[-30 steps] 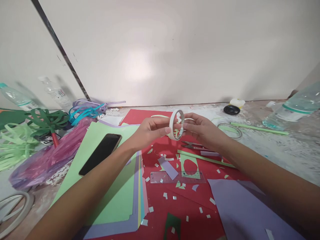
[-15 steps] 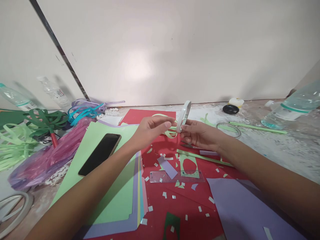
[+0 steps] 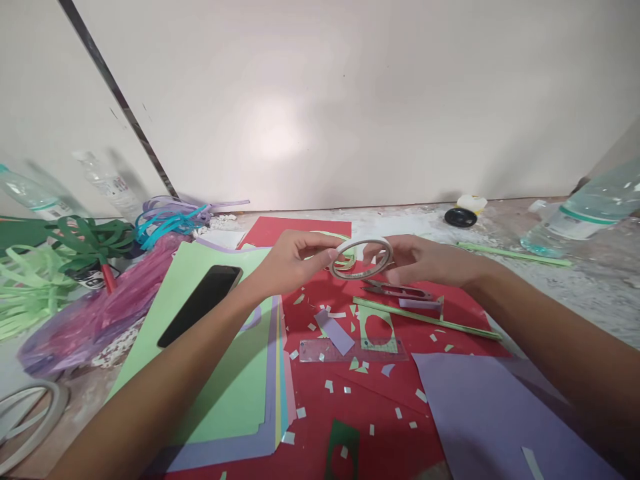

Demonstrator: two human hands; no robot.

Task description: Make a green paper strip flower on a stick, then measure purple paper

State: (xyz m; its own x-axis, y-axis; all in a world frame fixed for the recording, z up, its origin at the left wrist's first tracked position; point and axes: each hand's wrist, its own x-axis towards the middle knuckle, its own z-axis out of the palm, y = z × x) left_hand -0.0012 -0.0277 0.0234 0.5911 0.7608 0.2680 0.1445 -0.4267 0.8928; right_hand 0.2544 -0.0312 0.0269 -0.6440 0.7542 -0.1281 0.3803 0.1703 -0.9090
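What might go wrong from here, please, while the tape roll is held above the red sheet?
The tape roll might slip and land on the metal snips lying near the right hand. Loose paper scraps on the red sheet could cling to any exposed tape. The left arm, close to the phone, might nudge it.

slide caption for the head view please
Left hand and right hand hold a tape roll above red paper littered with scraps.

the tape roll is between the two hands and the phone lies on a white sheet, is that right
Not white: in the head view, the phone lies on a green sheet. The tape roll is indeed between the left hand and right hand.
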